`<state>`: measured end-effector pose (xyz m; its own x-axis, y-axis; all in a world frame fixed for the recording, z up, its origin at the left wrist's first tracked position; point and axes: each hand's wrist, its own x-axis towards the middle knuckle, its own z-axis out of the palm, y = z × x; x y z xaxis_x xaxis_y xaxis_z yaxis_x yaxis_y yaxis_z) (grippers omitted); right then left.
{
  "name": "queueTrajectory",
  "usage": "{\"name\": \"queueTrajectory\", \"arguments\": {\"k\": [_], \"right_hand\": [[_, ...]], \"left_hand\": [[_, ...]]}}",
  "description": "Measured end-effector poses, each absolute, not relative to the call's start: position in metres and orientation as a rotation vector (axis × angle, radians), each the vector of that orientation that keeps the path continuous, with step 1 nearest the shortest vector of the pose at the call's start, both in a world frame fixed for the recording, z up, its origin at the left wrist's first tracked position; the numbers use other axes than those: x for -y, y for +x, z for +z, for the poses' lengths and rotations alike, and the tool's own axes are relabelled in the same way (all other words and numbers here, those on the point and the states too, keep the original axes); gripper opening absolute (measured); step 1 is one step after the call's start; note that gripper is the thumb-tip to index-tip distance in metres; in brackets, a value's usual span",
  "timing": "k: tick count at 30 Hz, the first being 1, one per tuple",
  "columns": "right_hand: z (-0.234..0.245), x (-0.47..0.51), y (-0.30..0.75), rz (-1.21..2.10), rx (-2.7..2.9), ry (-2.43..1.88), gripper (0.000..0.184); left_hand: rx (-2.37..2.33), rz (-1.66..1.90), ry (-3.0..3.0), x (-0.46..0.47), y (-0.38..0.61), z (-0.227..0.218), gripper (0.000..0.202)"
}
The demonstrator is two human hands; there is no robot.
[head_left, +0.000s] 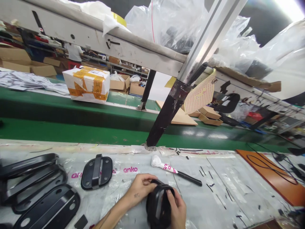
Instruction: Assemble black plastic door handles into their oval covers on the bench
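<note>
- Head view, near centre: a black, oval, moulded-plastic handle plate point(157, 205) stands on edge on the tabletop point(214, 194), its long axis running near to far.
- Left hand point(139, 189): fingers curled over the plate's far upper rim, holding it.
- Right hand point(176, 208): closed on the plate's right flank; both hands touch it, neither nearer.
- Left of the hands: a matching black oval plate with raised bar point(96, 171) lies flat, apart.
- Far left: a stack of black, glossy, elongated plastic frames point(40, 190).
- Just beyond the hands: a black-handled tool with white wrapped end point(175, 171).
- Surface: clear, wrinkled plastic sheeting.
</note>
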<state>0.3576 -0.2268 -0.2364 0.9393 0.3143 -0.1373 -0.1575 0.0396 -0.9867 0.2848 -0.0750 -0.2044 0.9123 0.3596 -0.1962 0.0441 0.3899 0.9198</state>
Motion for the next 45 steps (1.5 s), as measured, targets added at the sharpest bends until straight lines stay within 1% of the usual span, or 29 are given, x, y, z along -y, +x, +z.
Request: {"name": "queueTrajectory", "arguments": {"k": [3, 10, 12, 15, 17, 20, 25, 28, 30, 32, 35, 38, 40, 43, 45], "right_hand": [[-0.230, 0.227, 0.353, 0.391, 0.082, -1.433, 0.050], [-0.221, 0.223, 0.345, 0.414, 0.065, -1.408, 0.051], [-0.222, 0.223, 0.346, 0.397, 0.061, -1.424, 0.051], [-0.225, 0.223, 0.352, 0.365, 0.048, -1.474, 0.054], [-0.230, 0.225, 0.357, 0.348, 0.040, -1.522, 0.057], [-0.239, 0.227, 0.361, 0.326, 0.057, -1.581, 0.058], [-0.252, 0.229, 0.361, 0.297, 0.127, -1.621, 0.053], [-0.252, 0.228, 0.359, 0.290, 0.158, -1.619, 0.049], [-0.249, 0.226, 0.358, 0.283, 0.165, -1.621, 0.050], [-0.244, 0.225, 0.357, 0.277, 0.188, -1.625, 0.053], [-0.229, 0.224, 0.356, 0.186, 0.393, -1.675, 0.047], [-0.213, 0.226, 0.359, 0.037, 0.836, -1.753, 0.038], [-0.207, 0.228, 0.363, -0.007, 1.054, -1.788, 0.031], [-0.207, 0.230, 0.367, -0.023, 1.061, -1.867, 0.024], [-0.208, 0.232, 0.367, -0.007, 0.990, -1.899, 0.025]], "left_hand": [[-0.320, 0.200, 1.097, 0.079, 0.281, -0.203, 0.040], [-0.389, 0.228, 1.160, 0.088, 0.282, -0.198, 0.029], [-0.452, 0.237, 1.248, 0.090, 0.283, -0.196, 0.029], [-0.519, 0.302, 1.559, 0.093, 0.279, -0.192, 0.026], [-0.501, 0.337, 1.729, 0.095, 0.274, -0.190, 0.028], [-0.451, 0.348, 1.788, 0.096, 0.268, -0.189, 0.033], [-0.454, 0.363, 1.767, 0.097, 0.268, -0.195, 0.034], [-0.488, 0.342, 1.641, 0.098, 0.273, -0.200, 0.036], [-0.534, 0.335, 1.568, 0.097, 0.275, -0.202, 0.040], [-0.528, 0.383, 1.623, 0.094, 0.275, -0.203, 0.040], [-0.459, 0.427, 1.801, 0.090, 0.273, -0.199, 0.038], [-0.468, 0.391, 1.866, 0.090, 0.272, -0.196, 0.039], [-0.516, 0.401, 1.849, 0.091, 0.273, -0.196, 0.039], [-0.602, 0.388, 1.728, 0.093, 0.275, -0.198, 0.037], [-0.610, 0.388, 1.685, 0.094, 0.275, -0.198, 0.035]]}}
